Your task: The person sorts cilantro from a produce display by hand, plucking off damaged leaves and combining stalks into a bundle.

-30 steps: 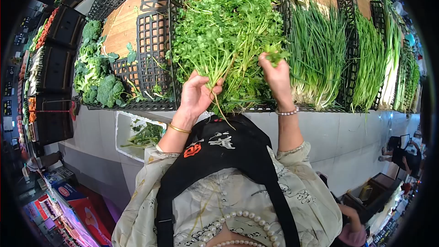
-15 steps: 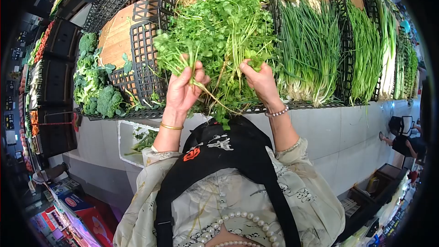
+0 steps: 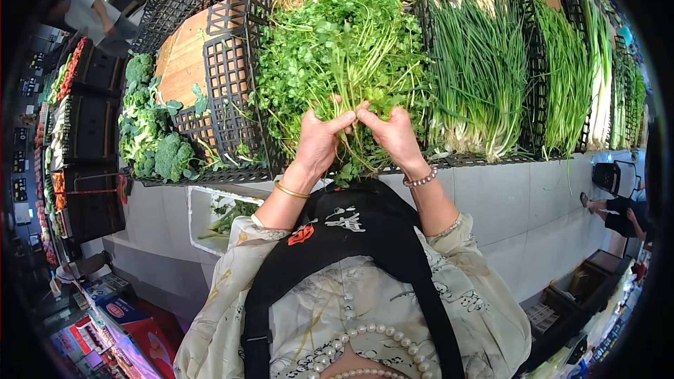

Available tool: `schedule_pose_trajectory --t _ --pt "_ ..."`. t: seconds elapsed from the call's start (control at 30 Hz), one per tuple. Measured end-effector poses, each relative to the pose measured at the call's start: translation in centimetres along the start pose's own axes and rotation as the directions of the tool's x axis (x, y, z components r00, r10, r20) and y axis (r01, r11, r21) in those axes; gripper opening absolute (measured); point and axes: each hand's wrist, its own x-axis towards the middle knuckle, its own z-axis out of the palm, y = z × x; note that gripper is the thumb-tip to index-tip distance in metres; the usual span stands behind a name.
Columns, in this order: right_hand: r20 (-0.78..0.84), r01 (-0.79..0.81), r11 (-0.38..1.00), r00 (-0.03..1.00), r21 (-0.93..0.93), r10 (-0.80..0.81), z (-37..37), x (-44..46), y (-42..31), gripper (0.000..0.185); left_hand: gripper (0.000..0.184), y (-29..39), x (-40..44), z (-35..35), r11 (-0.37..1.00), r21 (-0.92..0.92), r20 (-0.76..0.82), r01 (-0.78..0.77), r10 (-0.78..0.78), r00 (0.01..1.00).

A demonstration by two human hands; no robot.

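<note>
My left hand (image 3: 319, 142) and my right hand (image 3: 394, 135) meet with thumbs nearly touching over a heap of cilantro (image 3: 298, 49). Between them they pinch the pale stems of a cilantro bunch (image 3: 347, 88). Its stems fan upward from my fingers, and thin root ends hang below my thumbs. Leaves stick out by the right fingers. Where the held bunch stops and the heap behind begins is hard to see. Both sets of fingertips are partly hidden by the stems.
Black plastic grid dividers (image 3: 228, 70) separate the vegetables. Broccoli (image 3: 172, 156) lies left, green onions (image 3: 477, 70) right, with more long greens (image 3: 565, 77) beyond. A white box (image 3: 192, 221) with green scraps stands below the stall. A person (image 3: 95, 14) is at upper left, another (image 3: 618, 214) far right.
My left hand has moved right and slightly down with its cilantro, joining my right hand. The two separate sprigs are now together. At upper left a person has come further into view.
</note>
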Motion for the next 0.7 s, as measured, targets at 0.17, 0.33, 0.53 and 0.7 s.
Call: schedule_pose_trajectory --t 0.17,0.33,0.53,0.7 --pt "0.186 -0.067 0.970 0.982 0.234 0.023 -0.6 -1.5 -0.5 0.009 0.020 -0.2 0.9 -2.1 0.985 -0.172 -0.115 0.022 -0.042 0.993" --pt "0.114 -0.003 0.888 0.992 0.460 -0.056 -2.6 -1.5 0.4 0.005 0.015 1.0 0.9 -3.7 0.977 -0.191 -0.110 0.094 -0.117 0.987" --pt "0.085 -0.036 0.933 0.996 0.358 0.006 -3.1 0.2 0.5 0.005 0.028 0.7 1.2 -4.9 0.864 -0.446 0.003 0.235 -0.261 0.965" --pt "0.177 -0.255 0.958 0.957 0.132 0.231 -1.2 0.7 2.0 0.016 0.024 0.7 1.1 -5.6 0.919 -0.346 0.043 0.188 -0.184 0.982"
